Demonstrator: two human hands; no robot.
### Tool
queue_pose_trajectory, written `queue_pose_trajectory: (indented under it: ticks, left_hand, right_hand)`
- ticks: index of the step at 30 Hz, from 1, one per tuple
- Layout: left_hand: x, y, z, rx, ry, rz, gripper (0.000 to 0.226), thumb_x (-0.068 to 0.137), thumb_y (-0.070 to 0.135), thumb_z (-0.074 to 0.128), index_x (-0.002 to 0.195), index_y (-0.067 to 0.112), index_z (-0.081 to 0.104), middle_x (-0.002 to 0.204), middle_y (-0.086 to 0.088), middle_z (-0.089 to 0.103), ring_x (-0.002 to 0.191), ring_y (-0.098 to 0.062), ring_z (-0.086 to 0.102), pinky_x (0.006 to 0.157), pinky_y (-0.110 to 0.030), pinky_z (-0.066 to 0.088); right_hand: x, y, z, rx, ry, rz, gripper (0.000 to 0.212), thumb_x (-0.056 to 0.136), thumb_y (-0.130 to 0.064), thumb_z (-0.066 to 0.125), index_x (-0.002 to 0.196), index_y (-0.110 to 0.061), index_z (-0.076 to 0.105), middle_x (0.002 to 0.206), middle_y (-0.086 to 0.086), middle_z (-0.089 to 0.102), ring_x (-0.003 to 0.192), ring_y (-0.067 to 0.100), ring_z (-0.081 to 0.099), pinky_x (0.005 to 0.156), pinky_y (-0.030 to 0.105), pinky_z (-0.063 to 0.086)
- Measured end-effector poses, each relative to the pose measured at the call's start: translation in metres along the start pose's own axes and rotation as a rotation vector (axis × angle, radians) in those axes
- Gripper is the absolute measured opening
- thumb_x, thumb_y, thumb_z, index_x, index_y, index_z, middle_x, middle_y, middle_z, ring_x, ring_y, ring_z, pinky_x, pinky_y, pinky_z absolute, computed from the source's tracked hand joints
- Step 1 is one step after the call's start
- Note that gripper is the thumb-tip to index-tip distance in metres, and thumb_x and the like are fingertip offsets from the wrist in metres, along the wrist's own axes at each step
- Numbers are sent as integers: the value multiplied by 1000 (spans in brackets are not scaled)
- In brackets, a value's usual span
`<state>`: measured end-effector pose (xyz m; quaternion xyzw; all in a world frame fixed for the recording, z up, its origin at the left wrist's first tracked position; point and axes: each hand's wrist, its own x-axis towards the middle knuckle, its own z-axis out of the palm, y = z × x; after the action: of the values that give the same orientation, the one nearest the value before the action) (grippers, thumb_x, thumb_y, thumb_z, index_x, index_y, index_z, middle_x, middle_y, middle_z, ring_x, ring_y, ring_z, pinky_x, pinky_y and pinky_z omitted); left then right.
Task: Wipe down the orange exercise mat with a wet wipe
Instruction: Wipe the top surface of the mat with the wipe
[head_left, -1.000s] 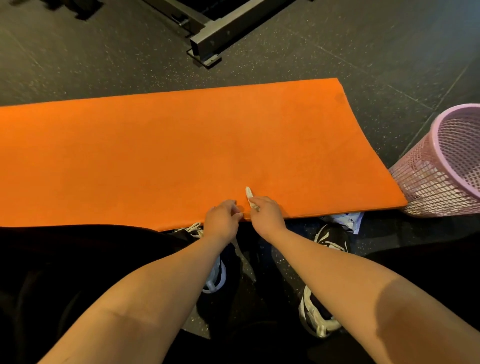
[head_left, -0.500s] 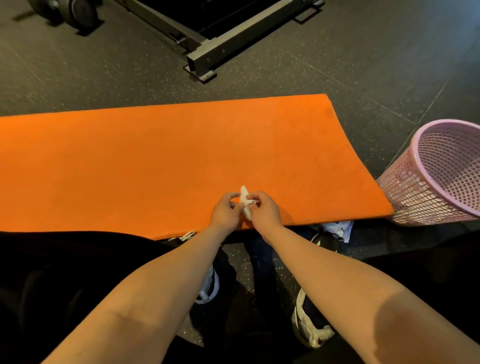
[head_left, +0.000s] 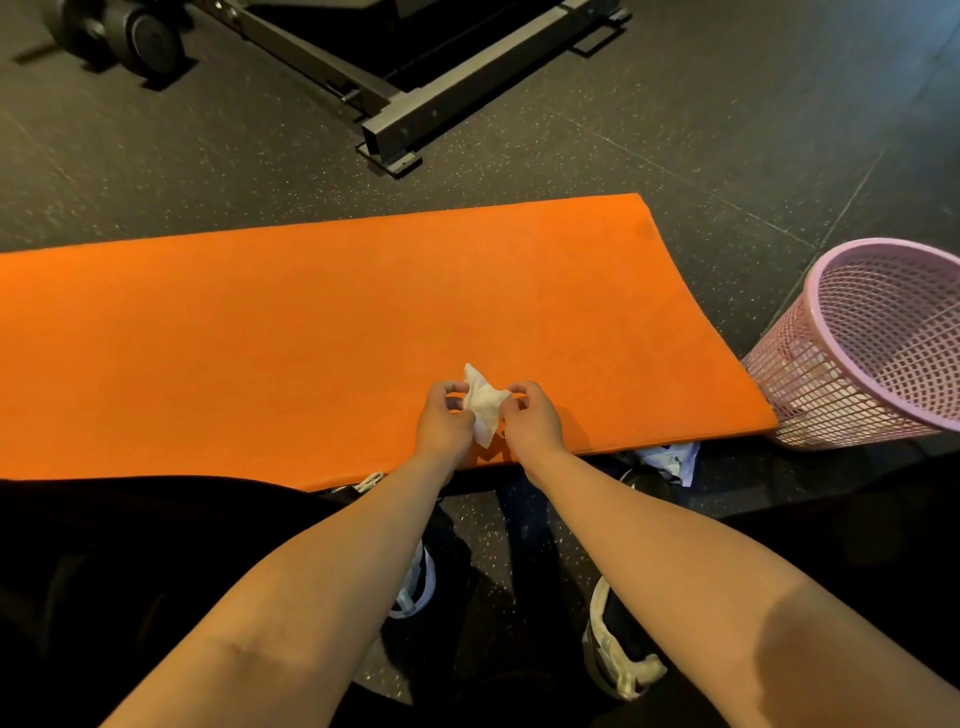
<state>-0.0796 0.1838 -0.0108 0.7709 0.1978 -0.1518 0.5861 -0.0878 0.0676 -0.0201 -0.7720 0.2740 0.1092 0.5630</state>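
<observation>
Orange exercise mat (head_left: 311, 338): spread flat on the speckled floor (head_left: 701, 145), long side crosswise; right end just beside the pink mesh basket (head_left: 810, 395).
Wet wipe (head_left: 484, 402): small, white, crumpled; held between both hands over the mat's near edge, toward its right end; contact with the mat not discernible.
Left hand (head_left: 441, 423): fingers (head_left: 447, 387) curled, pinching the wipe's left side.
Right hand (head_left: 535, 423): fingers (head_left: 520, 388) curled, pinching the wipe's right side.
Step in hand, as judged: opening out the wipe; no wiping of the mat evident yet.
Risk, tearing: thin wet tissue pulled from two pinch points, likely to rip under a hard tug.
Risk, poor coverage: if left bunched, meets the mat with a small patch only, leaving strips unwiped.
Risk, mat shift: probably light foam, apt to slide or ripple under a firm stroke, perhaps against the basket.
Risk, drop: a slip from wet fingers onto the floor would soil the wipe.
</observation>
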Motion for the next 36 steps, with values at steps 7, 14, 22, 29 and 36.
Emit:
queue_pose_trajectory:
  ticks: [7, 14, 22, 29, 36]
  left_hand:
    - [0, 1, 5, 15, -8, -65, 40, 86, -11, 47, 114, 19, 49, 114, -1, 58, 73, -19, 55, 52, -26, 40]
    - [2, -3, 12, -70, -67, -80, 36, 90, -4, 55, 112, 25, 51, 115, 1, 64, 86, -25, 66, 64, -35, 51]
    - [11, 5, 13, -186, -72, -179, 24, 100, 24, 59, 122, 23, 49, 110, -8, 65, 99, -26, 66, 92, -48, 55]
    - [7, 8, 20, -44, -69, -124, 15, 96, 10, 60, 103, 22, 55, 109, -10, 65, 86, -26, 61, 82, -46, 53]
    - [1, 16, 30, 13, -106, -109, 29, 92, -4, 47, 102, 21, 58, 108, -10, 66, 79, -27, 59, 65, -37, 46]
  right_hand:
    - [-3, -5, 3, 145, -114, 54, 27, 107, -38, 38, 110, -22, 59, 107, 3, 62, 96, 20, 57, 76, 34, 44]
    - [1, -12, -2, 107, -47, 70, 33, 101, -7, 50, 130, -21, 57, 125, 8, 59, 103, 29, 62, 75, 38, 56]
    - [1, -8, -8, 76, -118, 25, 29, 97, -5, 56, 122, -18, 64, 122, 4, 60, 99, 24, 55, 72, 33, 46]
    - [4, -10, -15, 114, -78, -3, 40, 98, 2, 52, 133, -15, 61, 150, 10, 49, 131, 27, 48, 104, 40, 46]
    - [10, -9, -25, -64, -41, 10, 38, 100, -2, 46, 133, -14, 60, 142, 11, 53, 117, 28, 56, 92, 37, 49]
